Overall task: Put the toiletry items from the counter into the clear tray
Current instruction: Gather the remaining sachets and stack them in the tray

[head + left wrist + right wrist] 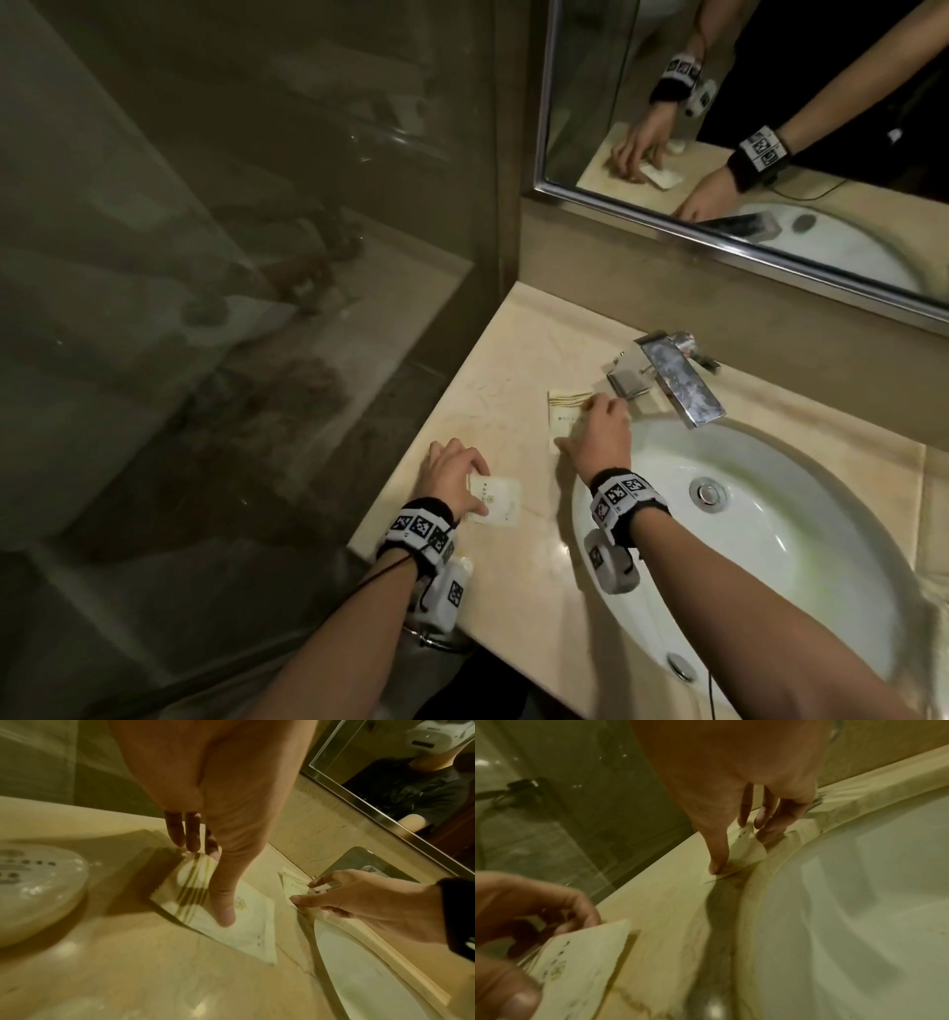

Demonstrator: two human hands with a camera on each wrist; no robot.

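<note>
Two flat white toiletry packets lie on the beige marble counter (518, 339). My left hand (452, 478) (208, 882) holds the near packet (500, 506) (246, 929) (585, 949), thumb on top and fingertips at its far edge. My right hand (598, 426) (739, 847) pinches the gold-striped packet (565, 413) (295, 888) (746, 850) beside the sink rim, bending it up. A shiny, clear-looking tray (624, 377) (359, 860) sits by the tap base, just beyond my right hand.
A white sink basin (770, 514) fills the right side, with a chrome tap (678, 380) over it. A mirror (770, 103) hangs behind. A glass shower wall (257, 257) borders the counter's left edge. A white rounded object (38, 892) rests at the counter's near left.
</note>
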